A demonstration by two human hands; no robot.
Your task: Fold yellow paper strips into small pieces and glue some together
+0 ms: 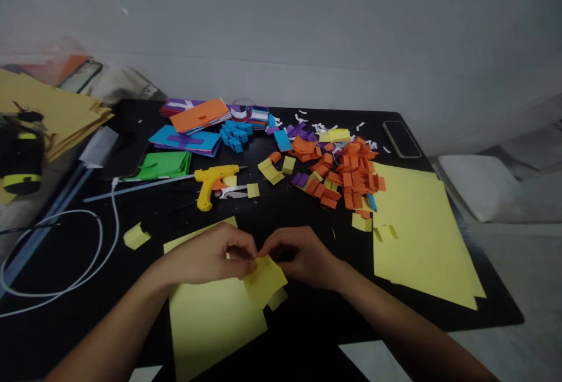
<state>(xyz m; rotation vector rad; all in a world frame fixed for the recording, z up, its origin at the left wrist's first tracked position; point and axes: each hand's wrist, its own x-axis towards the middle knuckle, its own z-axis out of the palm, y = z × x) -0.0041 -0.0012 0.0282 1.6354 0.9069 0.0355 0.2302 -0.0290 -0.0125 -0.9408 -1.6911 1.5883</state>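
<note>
Both my hands meet at a small piece of yellow paper (pixel 266 281) above the near middle of the table. My left hand (pixel 215 256) pinches its upper left edge between thumb and fingers. My right hand (pixel 307 258) has its fingertips closed at the top edge of the same piece. Another small yellow flap (pixel 277 299) shows just below it. Under my left hand lies a yellow sheet (pixel 211 323), partly covered by the hand. A yellow glue gun (pixel 213 183) and scissors (pixel 232 192) lie beyond my hands.
Orange folded paper pieces (pixel 357 171) are heaped right of centre. Large yellow sheets (pixel 417 230) lie at the right, with a phone (pixel 401 139) behind. Folded green paper (pixel 164 165) and blue paper (pixel 187 140) sit back left. A white cable (pixel 100 230) loops at left.
</note>
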